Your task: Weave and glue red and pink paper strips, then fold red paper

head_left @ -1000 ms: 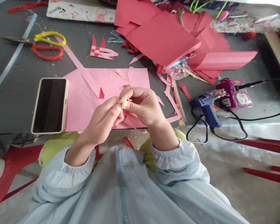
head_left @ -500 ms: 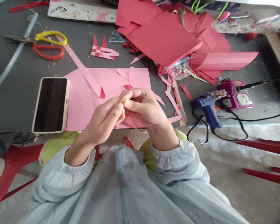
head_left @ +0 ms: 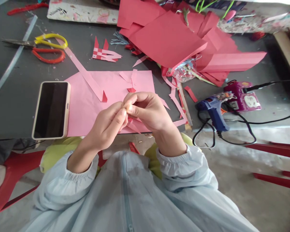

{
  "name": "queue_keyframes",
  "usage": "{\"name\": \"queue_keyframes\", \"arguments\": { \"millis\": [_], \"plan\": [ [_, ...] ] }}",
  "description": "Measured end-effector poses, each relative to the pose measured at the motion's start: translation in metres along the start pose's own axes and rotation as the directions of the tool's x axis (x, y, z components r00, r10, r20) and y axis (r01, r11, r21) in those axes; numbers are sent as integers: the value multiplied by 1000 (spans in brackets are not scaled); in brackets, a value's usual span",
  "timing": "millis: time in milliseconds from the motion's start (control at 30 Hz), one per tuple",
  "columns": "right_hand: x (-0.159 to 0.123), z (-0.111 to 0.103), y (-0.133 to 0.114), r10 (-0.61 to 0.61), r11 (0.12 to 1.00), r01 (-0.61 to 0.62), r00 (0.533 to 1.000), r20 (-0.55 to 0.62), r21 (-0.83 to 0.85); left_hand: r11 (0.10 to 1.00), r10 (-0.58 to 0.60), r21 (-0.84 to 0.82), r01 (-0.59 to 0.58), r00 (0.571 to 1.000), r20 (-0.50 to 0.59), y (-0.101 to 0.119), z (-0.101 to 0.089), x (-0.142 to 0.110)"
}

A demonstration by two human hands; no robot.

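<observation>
My left hand [head_left: 109, 124] and my right hand [head_left: 148, 111] meet in front of me, thumbs and fingertips pinched together. Whatever sits between the fingertips is too small or too hidden to name. Both hands hover over the near part of a pink paper sheet [head_left: 87, 116]. Red and pink paper pieces [head_left: 134, 124] show just below the fingers; whether they are held or lie on the sheet I cannot tell. Beyond the hands lie pink strips [head_left: 133, 77] with a red tip. A woven red and pink paper fish [head_left: 103, 53] lies farther back.
A phone [head_left: 52, 109] lies at the left, with scissors [head_left: 45, 46] behind it. Red paper sheets [head_left: 166, 38] are piled at the back, beside a bag of beads [head_left: 185, 72]. A blue glue gun [head_left: 214, 111], its cord and a purple socket block [head_left: 246, 98] occupy the right.
The hands keep the same pinch, with hardly any movement of the fingers. The whole view has shifted slightly, so the table things appear a little farther left.
</observation>
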State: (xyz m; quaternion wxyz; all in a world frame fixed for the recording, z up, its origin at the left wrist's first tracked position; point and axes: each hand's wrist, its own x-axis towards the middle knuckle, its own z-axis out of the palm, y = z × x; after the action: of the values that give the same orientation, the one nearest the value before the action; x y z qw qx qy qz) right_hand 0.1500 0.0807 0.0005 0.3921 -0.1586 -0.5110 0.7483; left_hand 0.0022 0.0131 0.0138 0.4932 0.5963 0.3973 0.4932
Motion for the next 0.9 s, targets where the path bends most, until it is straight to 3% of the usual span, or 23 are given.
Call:
{"name": "queue_keyframes", "arguments": {
  "millis": [300, 900],
  "plan": [
    [-2, -2, 0, 9, 998, -13, 998, -64, -68, 997, -15, 71, 17, 999, -31, -5, 4, -2],
    [1, 3, 3, -1, 997, -5, 996, -86, -72, 956, -1, 291, 38, 992, -126, -3, 6, -4]
  ]
}}
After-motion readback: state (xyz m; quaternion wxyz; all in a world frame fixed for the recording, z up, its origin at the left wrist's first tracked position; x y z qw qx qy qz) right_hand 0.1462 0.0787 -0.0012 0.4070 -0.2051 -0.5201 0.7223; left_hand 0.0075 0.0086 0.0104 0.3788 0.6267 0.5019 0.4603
